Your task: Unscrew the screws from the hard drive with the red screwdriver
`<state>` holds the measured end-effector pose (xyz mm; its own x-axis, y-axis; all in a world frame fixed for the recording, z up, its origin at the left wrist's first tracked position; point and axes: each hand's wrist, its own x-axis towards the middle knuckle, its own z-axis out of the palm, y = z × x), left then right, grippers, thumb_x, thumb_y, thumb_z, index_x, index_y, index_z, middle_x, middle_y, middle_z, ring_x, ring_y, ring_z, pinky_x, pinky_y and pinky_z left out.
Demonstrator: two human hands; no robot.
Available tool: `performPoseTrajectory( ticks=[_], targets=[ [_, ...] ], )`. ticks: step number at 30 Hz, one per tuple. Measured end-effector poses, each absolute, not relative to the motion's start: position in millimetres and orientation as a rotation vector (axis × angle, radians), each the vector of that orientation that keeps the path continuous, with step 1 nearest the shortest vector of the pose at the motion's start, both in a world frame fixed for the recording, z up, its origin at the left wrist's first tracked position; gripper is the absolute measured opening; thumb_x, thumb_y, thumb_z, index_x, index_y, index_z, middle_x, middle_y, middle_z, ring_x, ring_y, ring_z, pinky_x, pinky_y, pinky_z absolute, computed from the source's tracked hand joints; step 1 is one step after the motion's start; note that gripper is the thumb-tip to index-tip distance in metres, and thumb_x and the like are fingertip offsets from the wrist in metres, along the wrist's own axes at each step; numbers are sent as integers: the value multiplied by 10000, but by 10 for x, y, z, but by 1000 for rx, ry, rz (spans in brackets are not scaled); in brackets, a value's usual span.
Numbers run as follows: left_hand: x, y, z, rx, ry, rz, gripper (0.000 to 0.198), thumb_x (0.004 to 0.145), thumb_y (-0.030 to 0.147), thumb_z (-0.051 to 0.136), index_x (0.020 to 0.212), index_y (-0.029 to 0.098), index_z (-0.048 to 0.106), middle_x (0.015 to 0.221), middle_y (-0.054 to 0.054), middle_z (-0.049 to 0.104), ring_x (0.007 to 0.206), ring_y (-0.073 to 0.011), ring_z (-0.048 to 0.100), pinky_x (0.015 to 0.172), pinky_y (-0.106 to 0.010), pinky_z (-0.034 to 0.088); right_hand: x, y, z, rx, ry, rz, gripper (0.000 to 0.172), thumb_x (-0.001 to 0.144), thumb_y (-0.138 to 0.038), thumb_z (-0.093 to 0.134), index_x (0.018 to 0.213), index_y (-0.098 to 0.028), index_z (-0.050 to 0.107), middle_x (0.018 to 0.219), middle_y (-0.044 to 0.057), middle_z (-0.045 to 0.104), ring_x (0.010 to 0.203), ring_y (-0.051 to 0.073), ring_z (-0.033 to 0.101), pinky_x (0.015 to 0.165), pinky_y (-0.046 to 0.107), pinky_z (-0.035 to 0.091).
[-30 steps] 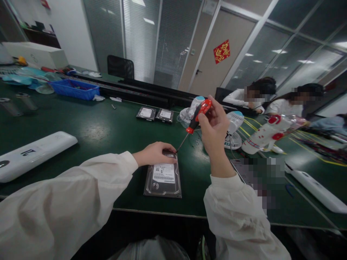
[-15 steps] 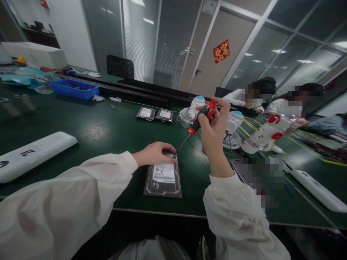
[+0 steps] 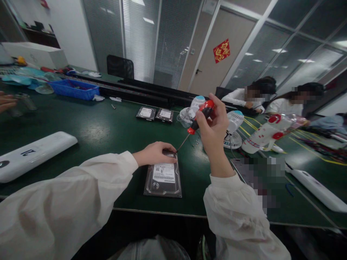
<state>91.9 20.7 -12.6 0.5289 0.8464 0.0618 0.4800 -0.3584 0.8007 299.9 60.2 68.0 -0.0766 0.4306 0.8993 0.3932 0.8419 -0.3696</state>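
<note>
A hard drive with a white label lies flat on the green table, its near end towards me. My left hand grips its far end, the thumb across the label and the fingers at the far edge beside the screwdriver tip. In my right hand is a screwdriver with a red and black handle, held at a slant. Its thin shaft reaches down to the drive's far right corner. Whether a screw sits under the tip is too small to tell.
Two more hard drives lie farther back. White fans and a red-and-white bottle stand to the right. A white casing and a blue bin are at left. Another person's hand shows at the left edge.
My right hand and the screwdriver handle have shifted slightly, with the fingers repositioned on the handle. The drive and my left hand stay put. Another person's hand has come in at the far left.
</note>
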Motion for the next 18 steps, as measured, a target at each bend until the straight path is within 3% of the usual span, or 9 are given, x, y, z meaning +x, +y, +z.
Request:
performPoseTrajectory(
  ticks=[3, 11, 15, 18],
  targets=[
    [917, 219, -136, 2010, 1067, 614, 523, 792, 538, 776, 1221, 242, 738, 1229, -58, 761, 1112, -283, 712, 994, -410, 525, 3007, 612, 683, -694, -1652, -6, 573, 865, -486, 726, 1385, -312, 560, 1218, 62, 647, 860, 182, 673, 643, 342, 632],
    [899, 265, -205, 1868, 1004, 666, 536, 731, 534, 843, 1137, 224, 684, 1220, -74, 733, 1126, -276, 701, 1000, -428, 534, 3032, 637, 656, -644, -1627, 81, 510, 919, -334, 600, 1424, -284, 544, 1196, 79, 720, 1016, 241, 727, 649, 363, 640],
    [899, 260, -188, 1870, 1002, 655, 498, 742, 527, 836, 1109, 226, 686, 1208, -69, 730, 1115, -277, 701, 995, -441, 535, 3022, 630, 665, -665, -1624, 68, 544, 897, -378, 670, 1405, -285, 496, 1154, 72, 735, 919, 218, 733, 618, 354, 624],
    [899, 248, -158, 1871, 1001, 636, 501, 744, 540, 833, 1106, 225, 689, 1210, -67, 728, 1129, -281, 694, 996, -441, 535, 3007, 617, 679, -636, -1609, 88, 556, 826, -381, 781, 1282, -281, 480, 1091, 50, 747, 862, 201, 735, 676, 370, 629]
  ],
)
